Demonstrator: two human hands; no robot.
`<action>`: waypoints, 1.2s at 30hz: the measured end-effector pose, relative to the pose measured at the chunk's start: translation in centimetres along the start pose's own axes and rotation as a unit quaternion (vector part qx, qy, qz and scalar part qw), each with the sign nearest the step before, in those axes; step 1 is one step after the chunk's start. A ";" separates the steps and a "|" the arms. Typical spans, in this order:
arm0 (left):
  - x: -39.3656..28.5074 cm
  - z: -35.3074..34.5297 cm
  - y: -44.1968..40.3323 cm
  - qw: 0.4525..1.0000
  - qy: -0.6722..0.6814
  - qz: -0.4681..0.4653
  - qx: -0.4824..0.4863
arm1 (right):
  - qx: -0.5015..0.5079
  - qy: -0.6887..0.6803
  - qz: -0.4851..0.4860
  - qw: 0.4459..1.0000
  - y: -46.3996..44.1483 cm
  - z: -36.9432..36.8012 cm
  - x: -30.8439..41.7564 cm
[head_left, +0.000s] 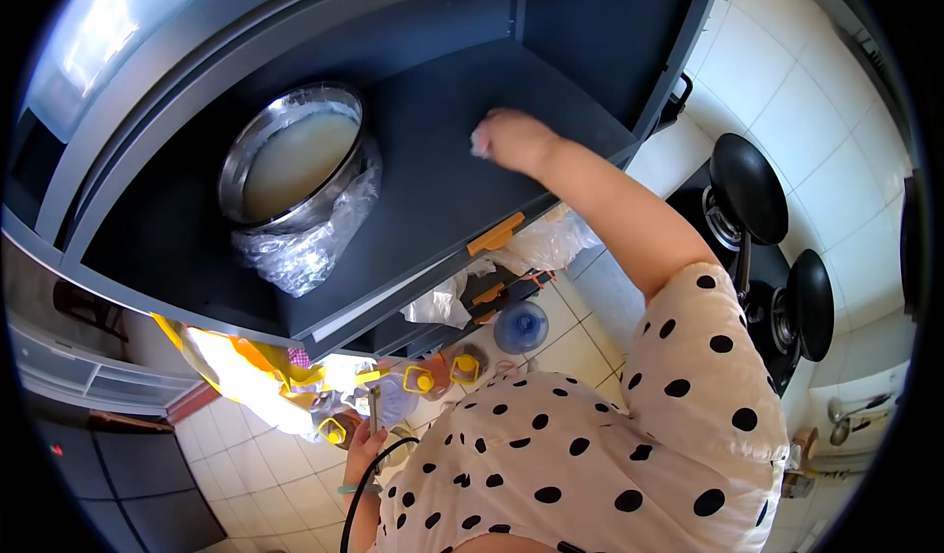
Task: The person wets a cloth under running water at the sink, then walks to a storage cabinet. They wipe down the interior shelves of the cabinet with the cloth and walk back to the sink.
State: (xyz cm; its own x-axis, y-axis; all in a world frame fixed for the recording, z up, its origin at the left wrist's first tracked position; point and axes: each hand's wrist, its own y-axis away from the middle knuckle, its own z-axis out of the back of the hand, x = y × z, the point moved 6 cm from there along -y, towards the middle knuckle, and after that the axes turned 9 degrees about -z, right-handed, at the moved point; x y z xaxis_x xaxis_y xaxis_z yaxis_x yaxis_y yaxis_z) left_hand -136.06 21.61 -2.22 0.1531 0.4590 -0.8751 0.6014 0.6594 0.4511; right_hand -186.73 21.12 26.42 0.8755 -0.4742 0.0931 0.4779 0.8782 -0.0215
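Observation:
My right hand [518, 143] is closed over the dark shelf [442, 91] of an open cabinet, slightly blurred. A small whitish wad [480, 142] shows at its fingers; whether it is tissue or cloth I cannot tell. To its left on the same shelf, a steel bowl [228, 181] holds a pale, cloudy content and sits tilted towards me. Crumpled clear plastic [313, 248] lies against the bowl's near side. Low down, my left hand [365, 452] is closed around a slim upright object [375, 410], seen nearly edge-on.
Below the shelf are plastic bags [551, 243], a blue water bottle [520, 327] and several yellow-handled bottles [421, 381] on the tiled floor. A yellow bag [231, 366] hangs at lower left. Two black pans [749, 189] stand on the stove at right. A black cable [359, 494] runs by my left hand.

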 end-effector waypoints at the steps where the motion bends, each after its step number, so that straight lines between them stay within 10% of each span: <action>1: -0.2 0.0 0.2 1.000 -0.007 -0.002 -0.001 | -0.030 -0.014 0.022 0.999 0.4 -0.7 0.5; 8: -1.2 0.2 1.3 0.999 -0.030 -0.012 -0.030 | -0.091 0.015 -0.115 0.989 -1.7 -0.3 -4.2; 11: -0.6 0.7 1.4 0.999 -0.028 -0.012 -0.032 | -0.004 -0.115 0.061 0.991 -0.4 -2.0 -0.2; 14: 0.2 1.3 1.8 0.999 -0.014 -0.015 -0.035 | -0.003 -0.133 -0.004 0.991 -1.0 -2.0 -1.9; 18: 0.0 1.2 2.0 0.999 -0.007 -0.007 -0.038 | -0.192 -0.026 -0.080 0.978 -4.1 -1.2 -2.7; 22: 0.5 1.5 1.9 0.999 -0.023 0.003 -0.025 | -0.084 -0.234 -0.020 0.969 -6.2 -4.8 5.4; 24: 0.9 1.7 1.5 1.000 -0.024 -0.003 -0.018 | -0.113 -0.168 0.191 0.960 -1.2 -2.8 10.5; 28: 1.5 2.2 0.8 1.000 -0.007 -0.009 0.001 | -0.108 -0.147 0.254 0.950 2.7 -2.0 8.4; 34: 0.3 1.9 1.1 0.999 -0.016 -0.015 -0.023 | -0.168 -0.017 -0.201 0.965 0.1 -0.5 -7.9; 36: -0.3 1.6 1.3 1.000 -0.013 -0.010 -0.019 | -0.151 -0.012 -0.167 0.974 1.5 0.0 -5.5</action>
State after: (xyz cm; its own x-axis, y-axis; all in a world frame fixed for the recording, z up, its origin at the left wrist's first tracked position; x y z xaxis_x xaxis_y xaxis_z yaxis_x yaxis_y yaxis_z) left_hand -134.09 21.37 -1.67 0.1619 0.4305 -0.8880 0.5752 0.6900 0.4394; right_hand -190.83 25.09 25.84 0.6667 -0.7261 0.1679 0.7387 0.6140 -0.2780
